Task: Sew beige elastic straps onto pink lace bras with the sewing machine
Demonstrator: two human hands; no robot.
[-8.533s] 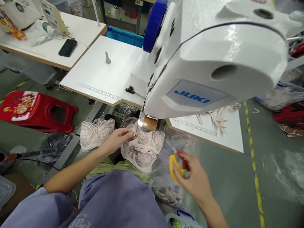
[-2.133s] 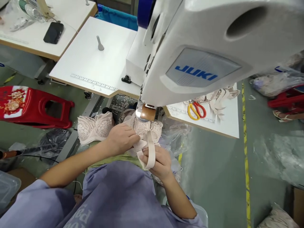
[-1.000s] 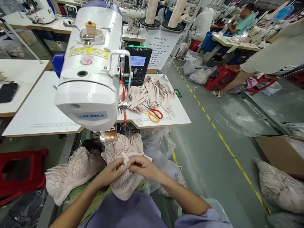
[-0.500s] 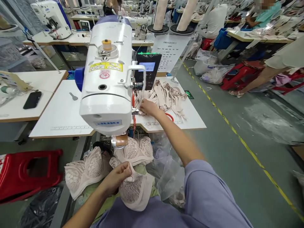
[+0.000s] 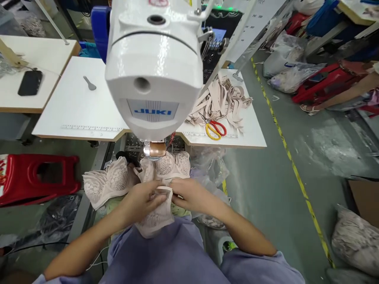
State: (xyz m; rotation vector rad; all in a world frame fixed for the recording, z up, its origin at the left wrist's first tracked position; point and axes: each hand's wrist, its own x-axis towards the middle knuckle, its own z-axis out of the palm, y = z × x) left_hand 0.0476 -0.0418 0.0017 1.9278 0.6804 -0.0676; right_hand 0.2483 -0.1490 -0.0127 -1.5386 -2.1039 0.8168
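Over my lap, a beige lace bra [image 5: 156, 223] hangs between my two hands, its pale edge band turned up. My left hand [image 5: 145, 203] is closed on the bra's left side, thumb lying over the fabric. At the opposite side of that band, my right hand [image 5: 188, 192] has its fingers pinched together; the fingertips are partly hidden, and I cannot tell if a strap is in them too. Just beyond, a second lace bra [image 5: 170, 165] rests below the sewing machine [image 5: 154, 79]. Another lace bra [image 5: 108, 183] lies to the left.
On the white table [image 5: 79, 106] are a pile of beige straps [image 5: 222, 98], scissors [image 5: 215, 129] with red and yellow handles and a small grey tool [image 5: 89, 83]. A red stool [image 5: 38, 173] stands left, plastic bags [image 5: 210, 165] hang at right, and a phone [image 5: 30, 83] lies on the neighbouring table.
My right hand has come back from beside the machine and the strap pile to the bra at my left hand. The view has tipped down and closer, and the scissors are now uncovered.
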